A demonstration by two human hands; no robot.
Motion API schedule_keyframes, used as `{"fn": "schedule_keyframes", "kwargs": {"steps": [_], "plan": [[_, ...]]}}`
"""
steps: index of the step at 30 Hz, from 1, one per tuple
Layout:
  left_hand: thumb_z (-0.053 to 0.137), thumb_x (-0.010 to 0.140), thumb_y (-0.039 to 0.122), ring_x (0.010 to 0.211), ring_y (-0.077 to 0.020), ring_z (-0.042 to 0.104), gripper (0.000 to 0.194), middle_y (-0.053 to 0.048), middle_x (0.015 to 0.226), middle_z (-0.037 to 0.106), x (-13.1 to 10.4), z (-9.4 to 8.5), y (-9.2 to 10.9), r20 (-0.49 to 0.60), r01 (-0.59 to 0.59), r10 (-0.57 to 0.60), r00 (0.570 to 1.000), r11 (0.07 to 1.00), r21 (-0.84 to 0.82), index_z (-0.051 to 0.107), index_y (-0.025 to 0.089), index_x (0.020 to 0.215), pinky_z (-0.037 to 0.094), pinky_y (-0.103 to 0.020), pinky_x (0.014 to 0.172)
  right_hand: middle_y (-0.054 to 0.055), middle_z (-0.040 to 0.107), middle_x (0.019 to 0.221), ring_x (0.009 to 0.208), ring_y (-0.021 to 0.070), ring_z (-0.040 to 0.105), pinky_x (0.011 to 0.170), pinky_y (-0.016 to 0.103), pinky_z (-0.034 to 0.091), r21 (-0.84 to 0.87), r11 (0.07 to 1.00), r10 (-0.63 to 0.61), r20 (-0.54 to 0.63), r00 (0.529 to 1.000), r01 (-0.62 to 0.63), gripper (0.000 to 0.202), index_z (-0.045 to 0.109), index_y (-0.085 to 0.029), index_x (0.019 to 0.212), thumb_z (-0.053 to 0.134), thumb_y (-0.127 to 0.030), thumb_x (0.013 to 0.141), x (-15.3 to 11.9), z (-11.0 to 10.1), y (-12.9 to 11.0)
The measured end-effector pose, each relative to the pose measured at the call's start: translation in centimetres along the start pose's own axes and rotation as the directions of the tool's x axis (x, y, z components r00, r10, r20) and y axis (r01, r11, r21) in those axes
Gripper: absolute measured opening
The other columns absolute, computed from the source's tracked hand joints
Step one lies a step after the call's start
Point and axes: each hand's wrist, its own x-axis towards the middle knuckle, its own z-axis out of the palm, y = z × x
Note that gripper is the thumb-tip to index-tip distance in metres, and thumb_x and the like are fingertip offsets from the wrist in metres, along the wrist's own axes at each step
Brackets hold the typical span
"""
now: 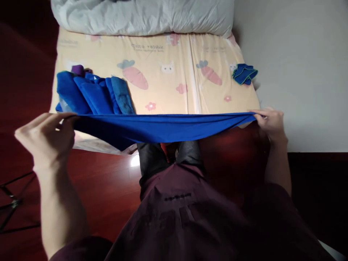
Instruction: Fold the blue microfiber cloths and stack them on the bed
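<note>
A blue towel (160,127) is stretched taut between my two hands, in front of the bed's near edge. My left hand (50,136) pinches its left end between thumb and fingers. At the other end, my right hand (270,121) grips the corner in the same way. The towel's upper edge runs nearly straight, while its lower part hangs in a loose fold. Beyond my left hand, several rolled or folded blue towels (95,95) lie together on the bed, with a small purple cloth (78,70) behind them.
The bed (163,90) has a yellow sheet printed with carrots and rabbits. A crumpled blue cloth with green edging (244,73) lies at its right side. A pale quilt (144,16) is bunched at the back. A wall (299,72) stands right; black stand legs (15,203) show lower left.
</note>
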Motion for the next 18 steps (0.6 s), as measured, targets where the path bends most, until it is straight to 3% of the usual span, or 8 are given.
{"fn": "schedule_keyframes", "kwargs": {"steps": [4,6,9,13,16,18], "plan": [[0.056,0.087,0.047,0.071,-0.0161,0.06,0.046,-0.006,0.074,0.07,2.2,0.2,1.2,0.028,0.011,-0.01,1.0,1.0,-0.023,0.085,0.014,0.101,0.053,-0.03,0.08,0.015,0.082,0.105,0.084,0.0183,0.07,0.087,0.029,0.054,-0.013,0.996,0.088,-0.196,0.977,-0.092,0.016,0.085,-0.016,0.107,0.074,-0.022,0.096,1.7,-1.6,-0.3],[0.055,0.087,0.044,0.072,-0.0159,0.063,0.047,-0.005,0.073,0.07,2.8,0.1,2.0,0.039,0.031,-0.029,0.999,0.999,-0.042,0.085,0.013,0.105,0.055,-0.033,0.087,0.014,0.081,0.091,0.072,0.0164,0.068,0.082,0.029,0.054,0.024,0.987,0.159,-0.214,0.964,-0.158,0.017,0.085,-0.014,0.107,0.079,-0.021,0.093,1.9,-2.1,-0.9],[0.056,0.084,0.04,0.064,-0.0149,0.064,0.046,-0.002,0.064,0.066,2.8,-0.4,3.4,0.099,0.139,-0.134,0.986,0.989,-0.053,0.084,0.011,0.106,0.058,-0.042,0.092,0.012,0.077,0.07,0.061,0.0157,0.069,0.072,0.029,0.056,0.149,0.952,0.285,-0.107,0.953,-0.268,0.017,0.085,-0.01,0.103,0.084,-0.02,0.089,1.6,-2.7,-1.8],[0.059,0.078,0.037,0.066,-0.0194,0.071,0.047,-0.004,0.07,0.071,2.3,-2.0,5.0,0.24,0.3,-0.27,0.933,0.948,-0.101,0.083,0.009,0.106,0.065,-0.042,0.078,0.006,0.072,0.058,0.045,0.0139,0.065,0.055,0.026,0.054,0.175,0.897,0.388,0.134,0.912,-0.407,0.011,0.085,-0.012,0.098,0.081,-0.01,0.088,0.7,-3.9,-1.8],[0.062,0.076,0.038,0.079,-0.0225,0.076,0.045,-0.004,0.077,0.075,2.2,-3.4,5.7,0.303,0.297,-0.26,0.917,0.951,-0.082,0.083,0.011,0.105,0.066,-0.044,0.086,0.006,0.071,0.055,0.045,0.0148,0.067,0.054,0.027,0.057,0.179,0.854,0.426,0.299,0.854,-0.488,0.015,0.084,-0.013,0.101,0.075,-0.006,0.092,0.0,-4.6,-0.4],[0.064,0.075,0.036,0.084,-0.0236,0.077,0.042,-0.003,0.078,0.076,2.6,-4.0,6.1,0.35,0.294,-0.256,0.901,0.954,-0.058,0.083,0.012,0.103,0.064,-0.047,0.094,0.01,0.075,0.063,0.053,0.0166,0.072,0.058,0.029,0.061,0.251,0.821,0.425,0.332,0.842,-0.514,0.012,0.083,-0.011,0.1,0.074,-0.007,0.093,-0.2,-4.8,0.6]]}}
